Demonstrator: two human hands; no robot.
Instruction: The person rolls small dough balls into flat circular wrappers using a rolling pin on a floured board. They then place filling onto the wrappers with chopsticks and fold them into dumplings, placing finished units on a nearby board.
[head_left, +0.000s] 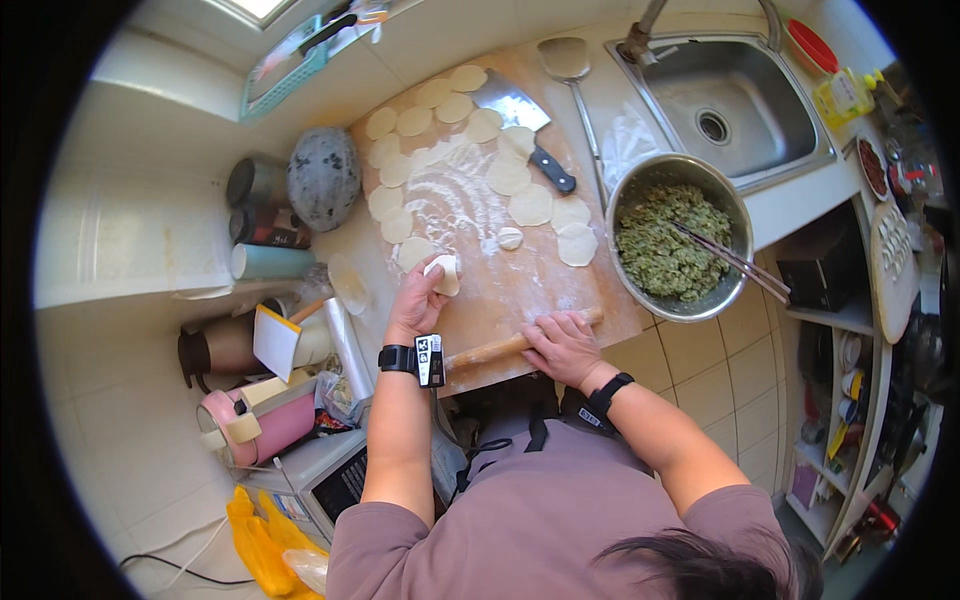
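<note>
Between the thumb and fingers of my left hand (421, 300) is a small round of dough (448, 276), raised above the board. My right hand (562, 345) rests over a wooden rolling pin (487, 351), which lies along the near edge of the floured wooden board (502, 281). Several thin dough wrappers (530, 205) lie around the board's left, far and right sides, some overlapping. One small flattened dough piece (510, 238) sits near the middle, beside a patch of loose flour (457, 199). A cleaver (514, 101) with a black handle lies at the far right of the board.
A steel bowl (739, 289) of green filling (667, 247) with chopsticks (739, 262) stands to the right. Beyond are a metal spatula (581, 97) and a sink (750, 97). A winter melon (324, 178), jars (268, 227) and a pink flask (274, 424) line the left.
</note>
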